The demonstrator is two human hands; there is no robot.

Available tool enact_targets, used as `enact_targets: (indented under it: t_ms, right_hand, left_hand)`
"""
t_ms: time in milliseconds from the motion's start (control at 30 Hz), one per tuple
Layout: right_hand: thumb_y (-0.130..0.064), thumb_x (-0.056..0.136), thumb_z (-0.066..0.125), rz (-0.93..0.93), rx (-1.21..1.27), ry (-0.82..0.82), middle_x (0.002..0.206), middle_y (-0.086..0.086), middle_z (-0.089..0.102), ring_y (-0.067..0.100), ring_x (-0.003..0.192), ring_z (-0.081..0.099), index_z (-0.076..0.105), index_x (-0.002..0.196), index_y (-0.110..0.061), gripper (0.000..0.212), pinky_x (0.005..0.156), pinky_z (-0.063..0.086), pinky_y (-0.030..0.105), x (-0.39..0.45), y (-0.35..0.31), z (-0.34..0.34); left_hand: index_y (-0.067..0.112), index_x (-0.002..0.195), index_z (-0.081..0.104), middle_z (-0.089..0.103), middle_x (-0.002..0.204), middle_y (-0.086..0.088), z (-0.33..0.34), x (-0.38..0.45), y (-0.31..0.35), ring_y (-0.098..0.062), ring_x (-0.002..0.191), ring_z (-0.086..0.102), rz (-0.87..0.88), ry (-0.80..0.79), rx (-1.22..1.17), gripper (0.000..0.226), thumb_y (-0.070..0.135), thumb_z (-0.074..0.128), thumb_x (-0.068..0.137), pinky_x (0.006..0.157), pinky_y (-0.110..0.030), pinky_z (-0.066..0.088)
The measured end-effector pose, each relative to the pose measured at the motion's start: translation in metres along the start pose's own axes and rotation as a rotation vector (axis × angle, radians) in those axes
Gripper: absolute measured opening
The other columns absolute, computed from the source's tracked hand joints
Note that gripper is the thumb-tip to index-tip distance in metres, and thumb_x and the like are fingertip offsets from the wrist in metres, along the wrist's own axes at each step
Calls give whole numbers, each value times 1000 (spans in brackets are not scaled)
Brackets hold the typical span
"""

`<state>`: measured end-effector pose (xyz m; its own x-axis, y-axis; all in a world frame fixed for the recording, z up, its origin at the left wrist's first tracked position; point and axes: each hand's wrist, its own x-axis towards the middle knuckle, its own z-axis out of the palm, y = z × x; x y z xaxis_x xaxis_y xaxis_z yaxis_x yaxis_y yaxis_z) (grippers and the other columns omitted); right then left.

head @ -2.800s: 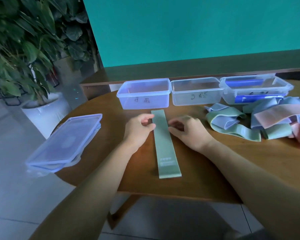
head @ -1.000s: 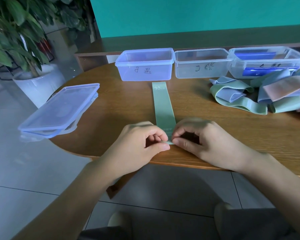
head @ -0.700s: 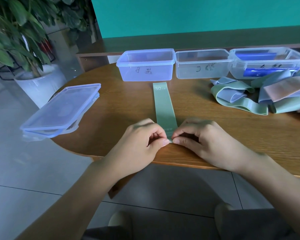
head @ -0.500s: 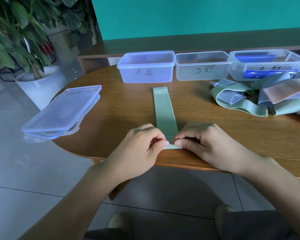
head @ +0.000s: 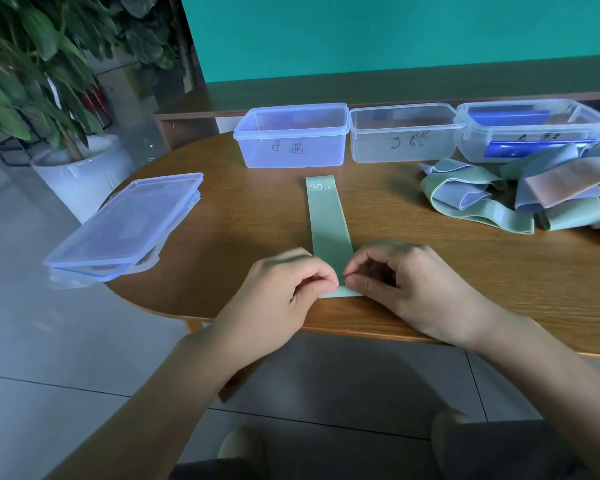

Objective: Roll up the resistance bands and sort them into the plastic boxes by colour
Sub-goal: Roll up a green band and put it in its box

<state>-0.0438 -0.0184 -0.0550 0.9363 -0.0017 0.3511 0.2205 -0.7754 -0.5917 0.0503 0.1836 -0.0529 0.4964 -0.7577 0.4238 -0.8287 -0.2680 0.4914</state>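
A flat green resistance band [head: 328, 220] marked "30 LB" lies lengthwise on the wooden table [head: 250, 216], its far end toward the boxes. My left hand [head: 284, 289] and my right hand [head: 406, 282] pinch its near end by the table's front edge, fingers curled. Three open clear plastic boxes stand in a row at the back: the left box [head: 293, 138], the middle box [head: 404, 135] and the right box [head: 534, 129], which holds something blue. A heap of loose green, blue and pink bands [head: 520, 195] lies at the right.
A stack of clear box lids [head: 125, 226] overhangs the table's left edge. A potted plant [head: 39, 81] in a white pot stands on the floor at the left. A low wooden bench [head: 361, 98] and a teal wall lie behind the table.
My hands have come from the band's far half to its near end and taken hold of it. Over the last second they have barely moved there, fingers working the end.
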Motion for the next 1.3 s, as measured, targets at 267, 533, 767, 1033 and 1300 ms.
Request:
enact_targets:
  t_ms: [267,533,767,1033,1300]
  right_hand:
    - [-31,98,64,-108,-46,-54,100,-14,62,4,96,60,71,105,-23,12,86,46,17,-3,6,-2]
    - [-33,93,69,-79,-42,-15,98,-16,62,0,93,60,77,102,-25,15,81,40,8,-1,10,-3]
    - [-37,97,61,-98,-92,15,95,-11,58,-2,88,56,78,101,-23,23,78,40,9,0,12,0]
    - [-21,98,66,-136,-121,78,104,-9,61,3,97,60,75,106,-20,11,89,44,13,3,9,3]
    - [-27,94,70,-97,-101,23,103,-15,61,-8,92,55,75,107,-23,14,84,36,4,7,12,1]
  left_hand:
    - [22,95,77,64,92,15,2,1,-3,-6,87,61,-51,13,35,9,26,72,89,71,-8,41]
    - [20,99,78,65,96,12,4,1,-1,-4,88,62,-47,101,76,14,28,69,92,74,-11,47]
    - [26,96,73,61,95,18,5,0,0,-7,91,58,-86,81,73,7,28,73,89,71,-8,41]
    - [25,107,73,62,103,15,11,4,-3,-2,92,56,-130,77,142,20,36,62,95,75,-17,50]
    - [28,110,71,57,106,18,11,7,-3,8,94,53,-153,81,139,20,36,66,93,73,-2,41]
